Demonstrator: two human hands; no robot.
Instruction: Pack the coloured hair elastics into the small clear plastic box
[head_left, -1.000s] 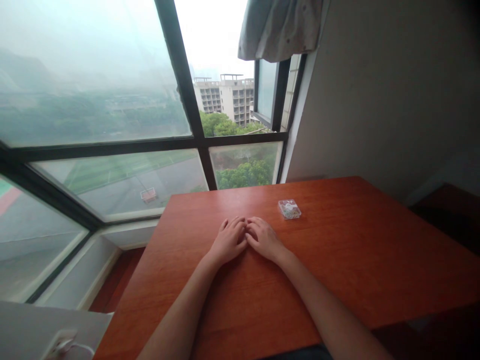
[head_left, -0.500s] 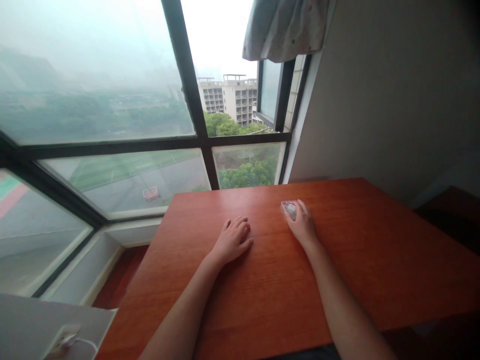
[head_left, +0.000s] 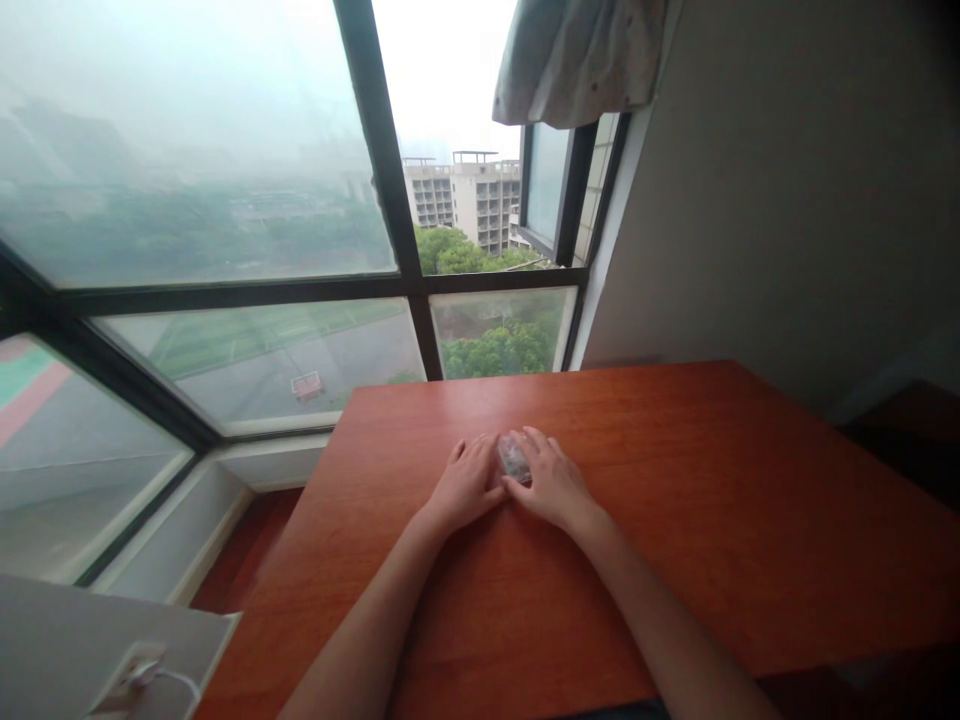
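Observation:
A small clear plastic box (head_left: 513, 458) with something whitish and grey inside rests on the reddish-brown wooden table (head_left: 675, 480). My right hand (head_left: 551, 482) grips it from the right, fingers over its far edge and thumb at the near side. Against the box's left side, my left hand (head_left: 466, 485) is closed in, its thumb near the right thumb. The fingers cover part of the box, and what it contains is too small to make out.
Dark-framed windows (head_left: 416, 285) stand beyond the table's far edge, with a curtain (head_left: 581, 65) above the opened pane. A grey wall (head_left: 750, 200) rises on the right. At lower left, a plug with a white cord sits in a wall socket (head_left: 135, 680).
My right hand has brought the plastic box leftward and nearer, over to my left hand. The left hand has stayed nearly in place and now touches the box.

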